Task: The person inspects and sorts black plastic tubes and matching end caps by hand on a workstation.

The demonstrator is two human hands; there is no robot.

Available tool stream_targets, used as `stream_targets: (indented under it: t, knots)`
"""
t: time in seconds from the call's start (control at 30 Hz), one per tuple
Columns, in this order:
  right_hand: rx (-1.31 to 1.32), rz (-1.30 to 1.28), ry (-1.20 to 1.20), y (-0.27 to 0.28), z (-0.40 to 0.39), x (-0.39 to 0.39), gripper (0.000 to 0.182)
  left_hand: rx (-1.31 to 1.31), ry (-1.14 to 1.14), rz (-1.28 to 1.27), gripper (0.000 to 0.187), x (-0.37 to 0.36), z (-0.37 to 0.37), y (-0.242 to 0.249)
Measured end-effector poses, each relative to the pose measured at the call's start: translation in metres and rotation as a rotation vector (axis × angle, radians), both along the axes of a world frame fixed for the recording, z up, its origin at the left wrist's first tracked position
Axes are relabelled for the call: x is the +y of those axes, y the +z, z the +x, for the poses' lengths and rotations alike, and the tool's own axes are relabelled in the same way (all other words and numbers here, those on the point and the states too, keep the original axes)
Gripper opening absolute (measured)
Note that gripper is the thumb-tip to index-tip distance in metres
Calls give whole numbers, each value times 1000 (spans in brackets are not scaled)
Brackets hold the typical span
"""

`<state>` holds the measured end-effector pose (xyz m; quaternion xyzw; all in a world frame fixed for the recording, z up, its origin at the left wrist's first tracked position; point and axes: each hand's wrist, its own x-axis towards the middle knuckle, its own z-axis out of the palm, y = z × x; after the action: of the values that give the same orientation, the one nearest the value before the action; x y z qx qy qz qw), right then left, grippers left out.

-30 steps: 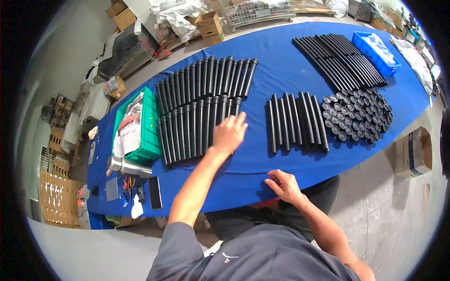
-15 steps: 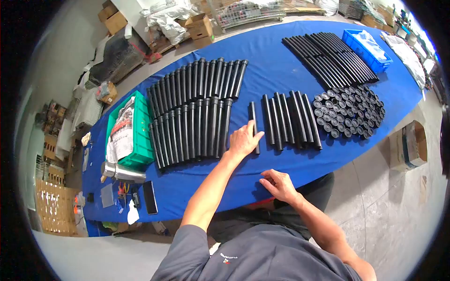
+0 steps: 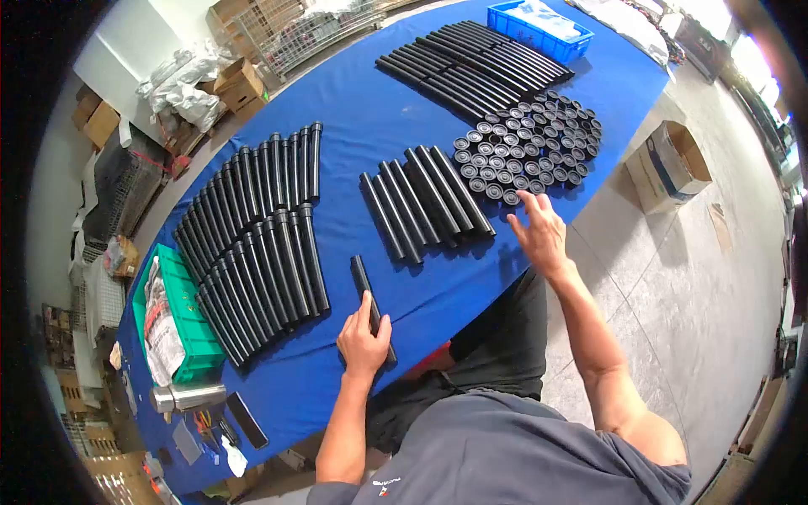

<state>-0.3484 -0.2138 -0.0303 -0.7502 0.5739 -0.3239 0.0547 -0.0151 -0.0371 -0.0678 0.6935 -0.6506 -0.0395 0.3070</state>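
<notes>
My left hand (image 3: 364, 343) is closed around a single black tube (image 3: 360, 274), which lies on the blue cloth near the front edge of the table. The index finger and thumb are on either side of it. Over by the pile of round black end caps (image 3: 511, 160), my right hand (image 3: 541, 234) has its fingers apart, with fingertips close to the nearest caps. Whether they touch one cannot be told. Between the hands lies a group of several loose black tubes (image 3: 427, 202).
Rows of capped black tubes (image 3: 261, 244) cover the left side, beside a green crate (image 3: 192, 316). More thin black tubes (image 3: 471, 67) lie at the back near a blue bin (image 3: 547, 32). A phone (image 3: 247, 420) and a steel flask (image 3: 189, 396) sit front left; a carton (image 3: 665, 168) stands on the floor.
My right hand has moved from the table's front edge out to the caps, its fingers spreading. My left hand has drawn the tube nearer to me. The view has turned to the right.
</notes>
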Motion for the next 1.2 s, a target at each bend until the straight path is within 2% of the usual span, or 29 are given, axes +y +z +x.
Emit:
stream_targets:
  t: [0.13,0.23,0.4,0.67,0.77,0.83,0.9,0.97,1.0,1.03,1.1,1.2]
  knots:
    - [214,48,21,-13,-10,-27,44,9,19,5,59,2,2,-5]
    - [261,48,45,-25,-11,-35,44,25,10,-65,60,2,3,-9]
    - [203,-6,12,-44,-11,-38,45,47,24,-32,60,2,2,-8]
    - [105,70,-29,-51,-11,-41,49,60,12,-59,59,1,3,-10]
    - [38,-67,-30,-21,-10,-19,48,72,3,-82,59,-1,2,-10]
    - [-33,-118,12,1,1,4,44,71,32,-35,59,2,4,-7]
    - [-117,-36,210,6,15,31,44,76,51,59,59,1,2,0]
    - [-195,232,312,-4,38,65,43,81,59,43,59,0,2,-1]
    - [-204,179,430,-18,49,73,41,77,60,41,59,-1,2,-1]
    - [-168,229,483,-23,59,81,41,75,58,37,59,0,2,-2]
    - [-108,239,519,-30,77,87,49,82,42,-21,61,-1,4,-9]
    - [-155,157,524,-21,95,81,51,74,53,-14,61,0,4,-12]
